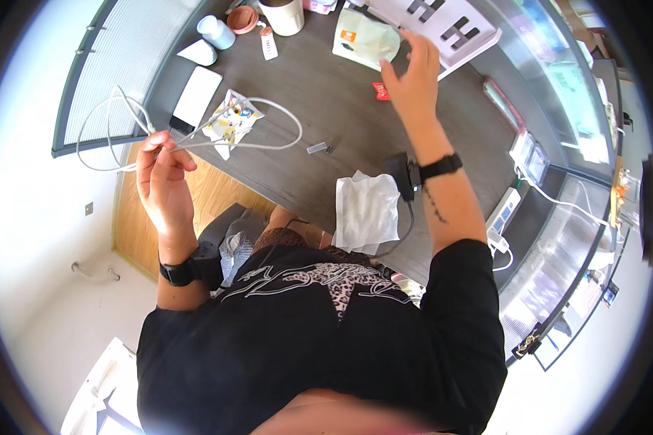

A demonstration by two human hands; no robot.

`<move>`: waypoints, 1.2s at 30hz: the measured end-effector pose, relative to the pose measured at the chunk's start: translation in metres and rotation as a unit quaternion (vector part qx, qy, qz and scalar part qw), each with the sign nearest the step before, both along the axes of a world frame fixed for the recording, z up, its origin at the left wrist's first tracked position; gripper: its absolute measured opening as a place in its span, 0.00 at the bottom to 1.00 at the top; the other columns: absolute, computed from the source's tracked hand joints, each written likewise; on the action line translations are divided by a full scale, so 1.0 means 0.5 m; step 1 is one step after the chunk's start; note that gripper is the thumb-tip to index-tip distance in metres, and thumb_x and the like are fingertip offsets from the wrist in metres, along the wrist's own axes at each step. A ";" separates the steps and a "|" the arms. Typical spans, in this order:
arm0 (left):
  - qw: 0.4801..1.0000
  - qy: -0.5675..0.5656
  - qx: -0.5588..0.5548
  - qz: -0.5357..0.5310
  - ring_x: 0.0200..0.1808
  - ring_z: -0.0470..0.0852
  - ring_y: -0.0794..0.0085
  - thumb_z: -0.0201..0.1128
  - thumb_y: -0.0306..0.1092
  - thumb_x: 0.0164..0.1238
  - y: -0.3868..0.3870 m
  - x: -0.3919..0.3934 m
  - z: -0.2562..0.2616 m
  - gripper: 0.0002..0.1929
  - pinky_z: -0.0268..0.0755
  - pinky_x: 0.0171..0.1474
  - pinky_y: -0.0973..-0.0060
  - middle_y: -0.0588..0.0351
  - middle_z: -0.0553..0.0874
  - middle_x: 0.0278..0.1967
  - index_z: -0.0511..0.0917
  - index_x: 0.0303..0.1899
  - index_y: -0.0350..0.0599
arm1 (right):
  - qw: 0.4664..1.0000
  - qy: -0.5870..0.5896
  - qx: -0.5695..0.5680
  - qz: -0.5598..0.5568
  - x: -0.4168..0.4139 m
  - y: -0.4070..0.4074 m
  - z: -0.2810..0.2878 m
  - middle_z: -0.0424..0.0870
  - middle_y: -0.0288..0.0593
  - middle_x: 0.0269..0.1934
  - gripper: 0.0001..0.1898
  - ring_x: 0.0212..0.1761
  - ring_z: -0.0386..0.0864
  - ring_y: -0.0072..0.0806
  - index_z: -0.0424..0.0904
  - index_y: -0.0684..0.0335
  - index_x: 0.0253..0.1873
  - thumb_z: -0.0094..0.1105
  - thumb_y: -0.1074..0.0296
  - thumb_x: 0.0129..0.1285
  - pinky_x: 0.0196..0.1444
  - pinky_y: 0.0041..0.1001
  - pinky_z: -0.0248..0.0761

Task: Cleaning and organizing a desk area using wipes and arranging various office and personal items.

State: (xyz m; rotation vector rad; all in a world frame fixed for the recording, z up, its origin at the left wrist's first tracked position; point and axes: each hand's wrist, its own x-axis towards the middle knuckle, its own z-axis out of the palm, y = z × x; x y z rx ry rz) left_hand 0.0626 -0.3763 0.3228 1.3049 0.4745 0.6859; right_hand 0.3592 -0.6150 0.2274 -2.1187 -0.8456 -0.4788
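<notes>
A looped white cable hangs from my left hand, pinched between the fingertips at the left end of the desk. My right hand reaches over the far part of the desk with fingers apart and nothing in them. Its fingertips are at the edge of a pale green pouch with an orange label; whether they touch it I cannot tell. A small red packet lies under that hand's thumb side. A crumpled patterned wrapper sits below the cable loops.
On the dark wooden desk lie white tissue sheets and a black device with a cord. A white box, a blue bottle and a cream cup stand far left. A power strip runs along the right.
</notes>
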 end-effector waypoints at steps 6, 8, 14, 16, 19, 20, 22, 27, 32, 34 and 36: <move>0.999 -0.025 0.009 -0.044 0.34 0.74 0.75 0.49 0.28 0.75 0.007 0.001 0.003 0.13 0.67 0.43 0.79 0.54 0.74 0.47 0.73 0.56 0.38 | 0.989 0.027 -0.141 -0.040 0.113 0.019 0.000 0.79 0.45 0.50 0.16 0.52 0.77 0.45 0.78 0.56 0.51 0.66 0.63 0.58 0.52 0.41 0.72; 0.997 -0.034 0.005 -0.064 0.34 0.74 0.75 0.49 0.28 0.75 0.000 0.013 0.003 0.13 0.67 0.43 0.80 0.54 0.74 0.47 0.73 0.56 0.38 | 0.979 0.117 -0.168 -0.014 0.126 0.004 0.007 0.83 0.43 0.44 0.11 0.44 0.81 0.40 0.80 0.59 0.47 0.65 0.64 0.61 0.45 0.35 0.74; 0.997 -0.042 -0.002 -0.071 0.33 0.74 0.75 0.50 0.28 0.75 0.004 0.035 0.007 0.13 0.67 0.42 0.79 0.54 0.74 0.46 0.73 0.56 0.37 | 0.990 0.119 -0.022 -0.072 0.049 -0.165 0.131 0.84 0.42 0.37 0.08 0.33 0.80 0.35 0.81 0.61 0.42 0.64 0.64 0.63 0.37 0.31 0.73; 0.996 -0.054 -0.005 -0.075 0.33 0.75 0.75 0.50 0.28 0.75 0.003 0.045 0.008 0.13 0.67 0.41 0.80 0.54 0.74 0.46 0.73 0.56 0.37 | 0.983 0.151 -0.051 -0.093 0.038 -0.254 0.153 0.83 0.41 0.35 0.08 0.28 0.78 0.28 0.82 0.61 0.43 0.65 0.64 0.62 0.33 0.26 0.71; 0.996 -0.053 -0.014 -0.067 0.32 0.76 0.74 0.50 0.27 0.73 -0.010 0.067 0.008 0.14 0.68 0.41 0.79 0.54 0.75 0.46 0.72 0.56 0.34 | 0.971 0.176 -0.082 -0.138 0.034 -0.365 0.148 0.82 0.39 0.32 0.08 0.28 0.76 0.23 0.82 0.62 0.42 0.65 0.65 0.63 0.33 0.25 0.70; 0.996 -0.055 -0.013 -0.070 0.32 0.76 0.74 0.50 0.27 0.73 -0.012 0.071 0.011 0.14 0.68 0.41 0.79 0.54 0.75 0.46 0.72 0.56 0.34 | 0.962 0.204 -0.069 -0.168 0.040 -0.396 0.134 0.82 0.39 0.31 0.08 0.28 0.76 0.22 0.82 0.62 0.42 0.65 0.65 0.63 0.33 0.24 0.70; 0.995 -0.049 -0.009 -0.082 0.32 0.77 0.75 0.51 0.27 0.73 -0.022 0.081 0.015 0.14 0.68 0.41 0.78 0.55 0.75 0.45 0.72 0.56 0.35 | 0.952 0.227 -0.019 -0.206 0.057 -0.435 0.101 0.82 0.38 0.28 0.08 0.27 0.76 0.20 0.81 0.64 0.41 0.64 0.65 0.63 0.32 0.24 0.70; 0.995 -0.043 -0.003 -0.089 0.33 0.77 0.75 0.51 0.29 0.73 -0.036 0.088 0.013 0.14 0.68 0.41 0.79 0.55 0.74 0.45 0.72 0.56 0.35 | 0.934 0.229 0.053 -0.270 0.135 -0.390 0.056 0.83 0.40 0.28 0.08 0.23 0.80 0.23 0.80 0.64 0.40 0.64 0.66 0.62 0.28 0.25 0.72; 0.995 -0.030 0.007 -0.099 0.33 0.77 0.75 0.52 0.31 0.74 -0.059 0.086 0.027 0.14 0.66 0.41 0.81 0.55 0.74 0.45 0.71 0.55 0.35 | 0.912 0.261 0.133 -0.289 0.188 -0.309 -0.011 0.82 0.42 0.27 0.09 0.21 0.82 0.26 0.78 0.66 0.40 0.63 0.66 0.61 0.25 0.26 0.74; 0.995 -0.015 0.007 -0.102 0.33 0.78 0.75 0.53 0.33 0.73 -0.061 0.076 0.029 0.15 0.67 0.40 0.80 0.56 0.74 0.45 0.71 0.56 0.35 | 0.899 0.280 0.171 -0.289 0.189 -0.272 -0.027 0.82 0.43 0.28 0.10 0.21 0.82 0.27 0.78 0.66 0.40 0.64 0.65 0.62 0.24 0.26 0.74; 0.992 -0.013 0.007 -0.126 0.33 0.78 0.74 0.53 0.33 0.73 -0.067 0.078 0.022 0.16 0.67 0.40 0.80 0.55 0.74 0.45 0.71 0.56 0.34 | 0.899 0.289 0.165 -0.286 0.187 -0.263 -0.030 0.82 0.43 0.28 0.11 0.23 0.82 0.25 0.78 0.66 0.41 0.65 0.64 0.62 0.26 0.26 0.74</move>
